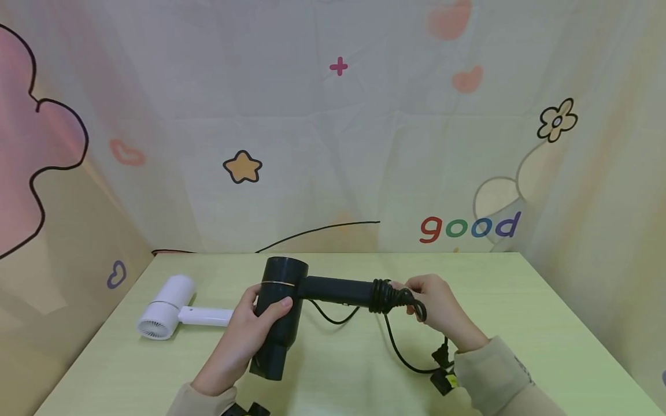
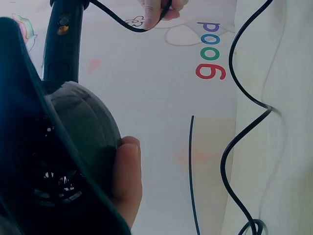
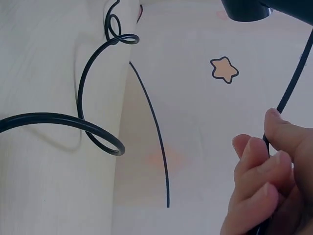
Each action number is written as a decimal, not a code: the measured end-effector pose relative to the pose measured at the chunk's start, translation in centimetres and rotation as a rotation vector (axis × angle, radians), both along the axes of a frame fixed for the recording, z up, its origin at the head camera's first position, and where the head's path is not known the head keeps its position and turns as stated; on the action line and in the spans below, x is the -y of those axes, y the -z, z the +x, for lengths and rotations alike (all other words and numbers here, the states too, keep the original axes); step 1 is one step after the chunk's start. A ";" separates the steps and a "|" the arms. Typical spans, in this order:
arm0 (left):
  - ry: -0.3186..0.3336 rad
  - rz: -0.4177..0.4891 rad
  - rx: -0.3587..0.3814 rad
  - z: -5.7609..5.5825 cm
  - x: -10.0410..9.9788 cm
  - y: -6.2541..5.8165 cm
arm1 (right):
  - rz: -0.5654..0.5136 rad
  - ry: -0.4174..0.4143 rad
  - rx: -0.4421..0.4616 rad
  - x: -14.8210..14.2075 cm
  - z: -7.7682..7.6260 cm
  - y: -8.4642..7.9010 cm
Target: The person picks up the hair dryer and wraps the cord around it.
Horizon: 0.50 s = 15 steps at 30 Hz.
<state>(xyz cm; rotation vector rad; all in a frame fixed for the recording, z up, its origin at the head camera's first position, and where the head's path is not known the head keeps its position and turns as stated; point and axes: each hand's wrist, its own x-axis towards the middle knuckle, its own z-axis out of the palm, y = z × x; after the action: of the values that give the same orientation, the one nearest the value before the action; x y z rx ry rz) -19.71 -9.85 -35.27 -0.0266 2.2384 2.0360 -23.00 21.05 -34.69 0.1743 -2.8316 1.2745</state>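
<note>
A black hair dryer [image 1: 292,326] is held above the table, its handle [image 1: 338,290] pointing right. My left hand [image 1: 247,329] grips the barrel, with the thumb across the near side. Near the handle's end, black cord [image 1: 384,296] lies in several coils. My right hand [image 1: 437,303] is just right of these coils; in the right wrist view that hand [image 3: 264,181] pinches the cord [image 3: 296,73] between thumb and fingers. The left wrist view shows the dryer's barrel [image 2: 85,112] close up, with a fingertip [image 2: 128,166] against its side.
On the table's left lies a white hair dryer [image 1: 174,294], handle towards my left hand. Loose cord [image 3: 83,93] hangs in loops and curves over the table [image 1: 531,312]. Black blocky pieces [image 1: 441,353] show beside the right cuff. Behind the table hangs a printed curtain [image 1: 312,144].
</note>
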 end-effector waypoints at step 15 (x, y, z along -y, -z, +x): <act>0.055 -0.078 -0.010 0.3 0.1 0.6 | 0.017 0.008 -0.061 -0.4 0.4 -1.7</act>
<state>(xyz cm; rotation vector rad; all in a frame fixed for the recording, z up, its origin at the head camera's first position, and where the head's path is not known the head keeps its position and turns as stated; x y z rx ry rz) -19.39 -9.94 -35.85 0.0377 2.2970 1.9257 -22.57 21.49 -33.00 0.1983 -2.7893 1.2221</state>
